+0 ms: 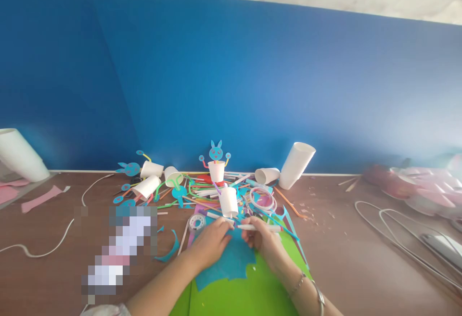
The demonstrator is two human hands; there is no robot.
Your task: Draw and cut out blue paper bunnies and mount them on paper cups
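A marker (250, 227) is pinched in the right hand (263, 240) above blue paper (227, 263); the left hand (212, 240) is held nearby, fingers curled, and whether anything is gripped cannot be told.

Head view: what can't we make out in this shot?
- Head view, pixelated object: mosaic blocks hide what it is.
- Head view, left hand: it covers its own grip, so whether it holds the white stick is unclear.
- Head view, marker in the right hand: any lettering is too small.
- Head view, pink-and-white pile: blurred, cut off by the right edge.
- Head view, white cylinder: cut off by the left edge.
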